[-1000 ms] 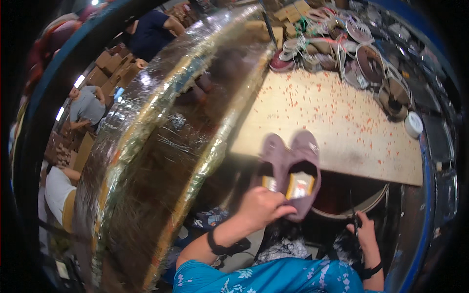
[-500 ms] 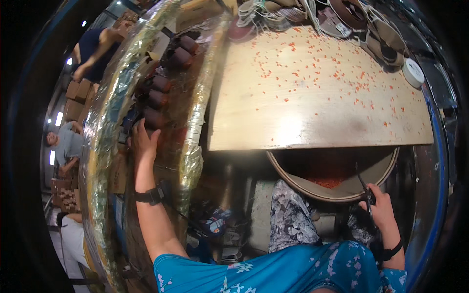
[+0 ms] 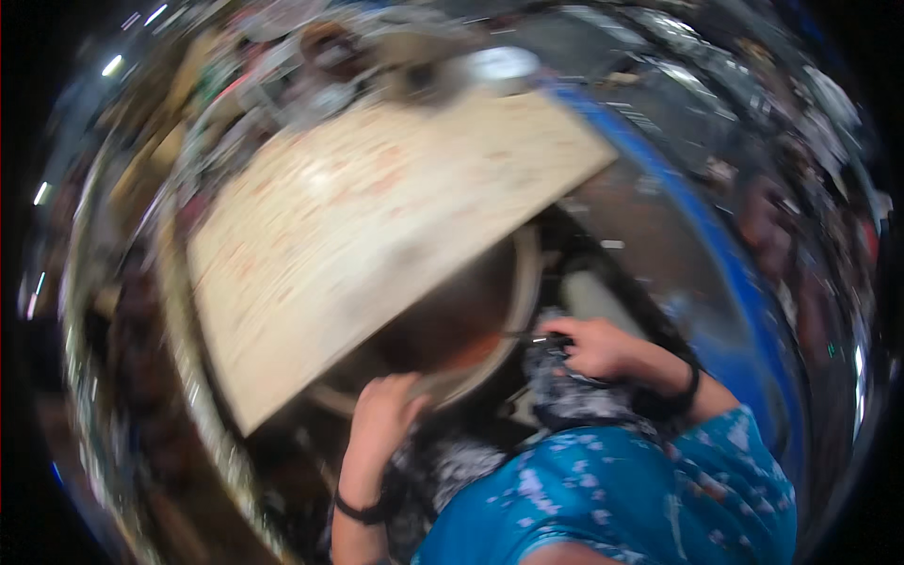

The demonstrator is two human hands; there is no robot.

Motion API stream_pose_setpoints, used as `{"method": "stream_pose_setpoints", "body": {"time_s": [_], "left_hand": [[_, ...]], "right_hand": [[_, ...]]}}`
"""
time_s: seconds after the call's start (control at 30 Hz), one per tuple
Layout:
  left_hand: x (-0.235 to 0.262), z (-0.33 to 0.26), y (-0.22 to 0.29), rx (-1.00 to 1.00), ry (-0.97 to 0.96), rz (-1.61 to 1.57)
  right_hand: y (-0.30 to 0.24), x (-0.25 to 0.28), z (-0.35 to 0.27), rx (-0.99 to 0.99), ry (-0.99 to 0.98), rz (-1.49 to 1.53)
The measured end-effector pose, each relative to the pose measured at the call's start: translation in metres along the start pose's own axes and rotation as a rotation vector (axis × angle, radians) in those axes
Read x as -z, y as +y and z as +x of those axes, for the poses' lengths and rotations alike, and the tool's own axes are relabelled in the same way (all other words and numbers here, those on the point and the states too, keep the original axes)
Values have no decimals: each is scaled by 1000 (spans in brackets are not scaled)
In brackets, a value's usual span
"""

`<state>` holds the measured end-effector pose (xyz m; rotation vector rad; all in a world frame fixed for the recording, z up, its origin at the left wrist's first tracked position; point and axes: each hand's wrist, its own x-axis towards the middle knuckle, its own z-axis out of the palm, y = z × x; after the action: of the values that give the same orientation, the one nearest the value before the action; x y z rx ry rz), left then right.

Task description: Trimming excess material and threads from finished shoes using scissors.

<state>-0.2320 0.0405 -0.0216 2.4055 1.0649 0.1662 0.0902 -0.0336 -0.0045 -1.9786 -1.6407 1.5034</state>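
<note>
My right hand [image 3: 598, 350] is closed round a dark pair of scissors [image 3: 518, 334], whose thin blades point left over the round tub. My left hand [image 3: 381, 414] is at the tub's near left rim, thumb apart from the fingers, with nothing visible in it. Motion blur hides whether it touches the rim. The tub [image 3: 529, 282] has a pale rim and orange-red bits inside. A pale wooden board [image 3: 377, 254] covers its far part, with orange-red scraps smeared across the top.
Along the board's far edge lie blurred shoes [image 3: 330, 56] and a round white-lidded container [image 3: 504, 66]. A film-wrapped edge [image 3: 188, 311] runs along the left. To the right is a blue edge [image 3: 697, 226], with blurred dark clutter beyond.
My view has swung to the right and tilted. My left hand has come from the dark shoes on the left rack to the tub. My right hand still holds the scissors, now pointing left.
</note>
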Motion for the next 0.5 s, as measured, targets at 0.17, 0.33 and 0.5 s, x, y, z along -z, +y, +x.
{"method": "stream_pose_setpoints", "body": {"time_s": [0.17,0.33,0.5], "left_hand": [[-82,22,-5,101,16,-157],[-110,40,5,298,104,-220],[-87,4,-1,496,178,-90]], "right_hand": [[71,51,-56,44,415,1],[169,156,-112,-334,1087,-156],[225,199,-133,-446,1393,-407]]}}
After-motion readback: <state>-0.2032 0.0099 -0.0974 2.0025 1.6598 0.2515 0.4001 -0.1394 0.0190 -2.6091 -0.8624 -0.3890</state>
